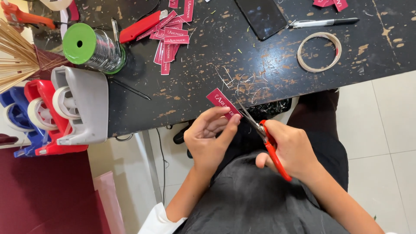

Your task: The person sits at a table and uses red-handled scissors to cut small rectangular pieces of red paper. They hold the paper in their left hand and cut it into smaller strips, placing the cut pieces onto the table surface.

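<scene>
My left hand (209, 138) pinches a small crimson fabric label (221, 100) with white lettering, held over the near edge of the black table (208, 65). My right hand (292, 149) grips red-handled scissors (265, 138), whose blades point up-left and meet the label's right end. Both hands hover above my lap, which is covered in dark cloth. Thin white thread scraps (242, 82) lie on the table just beyond the label.
A pile of crimson labels (171, 37), a red utility knife (141, 26), a green-capped wire spool (92, 47), a phone (263, 17), a pen (323, 22) and a tape ring (319, 52) lie on the table. Grey, red and blue tape dispensers (65, 108) and bamboo sticks (13, 56) are left.
</scene>
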